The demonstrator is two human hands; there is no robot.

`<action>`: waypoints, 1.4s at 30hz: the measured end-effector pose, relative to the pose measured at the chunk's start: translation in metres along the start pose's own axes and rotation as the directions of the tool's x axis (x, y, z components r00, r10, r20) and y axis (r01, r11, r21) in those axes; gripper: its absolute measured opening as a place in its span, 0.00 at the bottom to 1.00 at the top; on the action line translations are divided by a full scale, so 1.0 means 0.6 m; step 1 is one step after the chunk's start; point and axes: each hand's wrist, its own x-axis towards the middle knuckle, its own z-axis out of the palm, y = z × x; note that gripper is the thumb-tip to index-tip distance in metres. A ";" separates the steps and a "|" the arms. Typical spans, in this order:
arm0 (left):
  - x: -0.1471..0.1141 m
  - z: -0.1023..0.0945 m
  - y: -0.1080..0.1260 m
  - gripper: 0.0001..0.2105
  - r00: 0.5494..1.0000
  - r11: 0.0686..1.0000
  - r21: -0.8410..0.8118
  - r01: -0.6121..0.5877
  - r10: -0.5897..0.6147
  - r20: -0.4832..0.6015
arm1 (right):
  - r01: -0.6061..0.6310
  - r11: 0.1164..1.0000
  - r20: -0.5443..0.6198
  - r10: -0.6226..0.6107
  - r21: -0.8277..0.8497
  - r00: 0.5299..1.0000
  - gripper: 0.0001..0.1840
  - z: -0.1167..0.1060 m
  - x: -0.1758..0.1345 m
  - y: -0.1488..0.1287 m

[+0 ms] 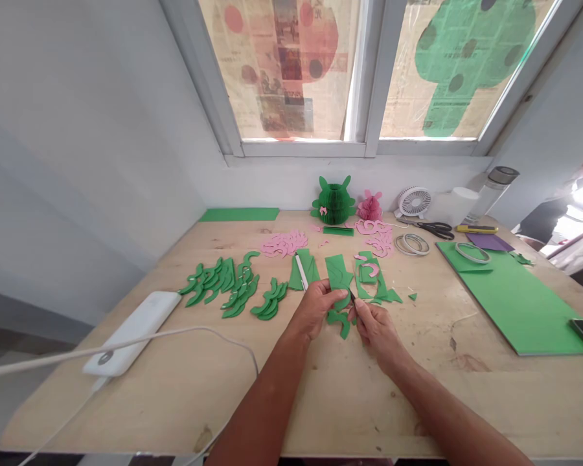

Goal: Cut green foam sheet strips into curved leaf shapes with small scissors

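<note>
Between the thumb and fingers of my left hand [315,307] is a piece of green paper [339,268], with pencil-like lines on it. My right hand [373,323] is closed on small dark scissors [353,297], mostly hidden by the fingers, their tip at the paper's right edge. Just below the hands lies a curved green cut-out [340,321]. A white pen [301,270] rests on another green sheet [311,265] beside my left hand. Green offcuts [381,288] with pink scraps are beyond my right hand.
Piles of green curved pieces [240,294] and pink pieces [284,243] lie left and behind. A white power bank [131,333] with cables sits left. Paper figures [333,202], a fan [414,202], black scissors [437,229], tape rolls [412,244] and green card [519,310] stand or lie around.
</note>
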 end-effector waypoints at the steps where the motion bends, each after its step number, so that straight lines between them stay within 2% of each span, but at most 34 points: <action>1: 0.000 0.000 0.001 0.08 1.000 1.000 -0.001 -0.001 0.001 0.006 | 0.002 1.000 0.000 -0.002 0.000 1.000 0.27 0.000 0.000 0.000; 14: 0.003 -0.003 -0.004 0.10 1.000 1.000 0.022 0.002 -0.001 -0.023 | 0.028 1.000 0.002 -0.028 0.007 1.000 0.26 -0.001 -0.001 0.002; 20: 0.002 -0.003 -0.006 0.11 1.000 0.999 0.032 0.007 -0.006 -0.027 | -0.016 1.000 0.001 0.015 0.021 1.000 0.26 0.001 -0.004 -0.006; 32: 0.001 -0.006 -0.005 0.10 1.000 1.000 0.007 -0.001 0.001 0.001 | -0.013 1.000 -0.003 0.013 0.002 1.000 0.26 0.003 -0.003 -0.006; 38: 0.002 -0.001 0.003 0.10 0.998 1.000 -0.012 0.011 -0.012 -0.069 | -0.011 1.000 -0.001 0.011 -0.001 1.000 0.27 0.003 -0.001 -0.006; 42: 0.001 -0.001 0.003 0.09 0.998 1.000 -0.002 0.014 -0.014 -0.059 | -0.003 1.000 0.002 0.003 0.006 1.000 0.27 0.003 0.000 -0.002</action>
